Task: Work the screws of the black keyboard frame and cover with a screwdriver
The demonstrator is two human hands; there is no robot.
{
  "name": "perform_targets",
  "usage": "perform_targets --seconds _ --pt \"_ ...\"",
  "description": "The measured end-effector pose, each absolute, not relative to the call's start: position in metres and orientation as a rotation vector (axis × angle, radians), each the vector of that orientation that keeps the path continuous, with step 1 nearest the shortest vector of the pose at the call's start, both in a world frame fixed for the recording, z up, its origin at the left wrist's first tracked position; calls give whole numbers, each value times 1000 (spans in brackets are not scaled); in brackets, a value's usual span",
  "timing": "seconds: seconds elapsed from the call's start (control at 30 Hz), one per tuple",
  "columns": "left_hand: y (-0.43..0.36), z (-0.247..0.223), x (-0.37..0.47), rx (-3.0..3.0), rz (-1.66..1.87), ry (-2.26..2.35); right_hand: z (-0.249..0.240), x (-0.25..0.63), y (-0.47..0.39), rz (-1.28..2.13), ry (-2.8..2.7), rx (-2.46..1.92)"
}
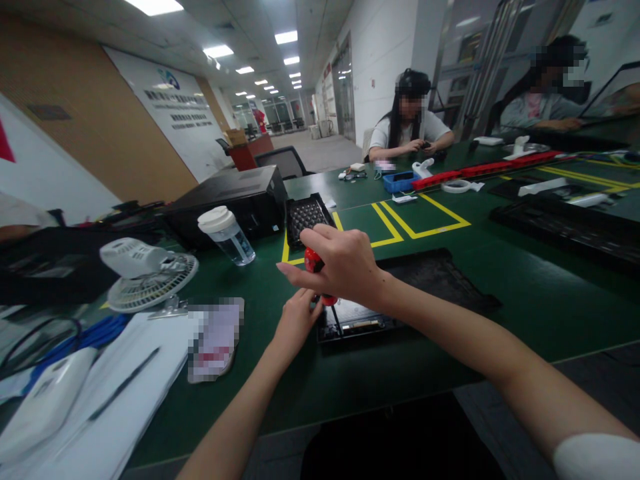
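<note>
My right hand is wrapped round the red and black handle of a screwdriver, whose dark shaft points down at the near left part of a flat black panel. Just below and to the left, my left hand is at the panel's left edge, with its fingertips partly behind the screwdriver and my right hand; what they grip is hidden. A shiny strip lies along the panel's near edge. Behind my right hand stands a black tray with many small compartments.
To the left are a lidded bottle, a white fan, a phone, papers with a pen and a black case. Yellow tape, a blue box and black frames lie farther off. Two people sit across the table.
</note>
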State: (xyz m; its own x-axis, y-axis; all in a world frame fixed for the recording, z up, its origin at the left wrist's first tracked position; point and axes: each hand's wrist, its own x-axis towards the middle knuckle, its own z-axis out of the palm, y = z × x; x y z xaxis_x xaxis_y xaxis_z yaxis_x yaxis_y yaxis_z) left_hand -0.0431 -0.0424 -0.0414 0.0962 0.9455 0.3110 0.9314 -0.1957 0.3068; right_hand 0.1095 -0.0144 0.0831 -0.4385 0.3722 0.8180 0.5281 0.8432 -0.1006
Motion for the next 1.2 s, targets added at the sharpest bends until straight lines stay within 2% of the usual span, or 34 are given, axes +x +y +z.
perform_targets --seconds 0.63,1.2 --pt "-42 -43 -44 2309 690 1949 82 107 -13 -328 -2012 -837" --pt "-42 -44 -43 2269 609 2018 95 119 -24 -40 -2359 -695"
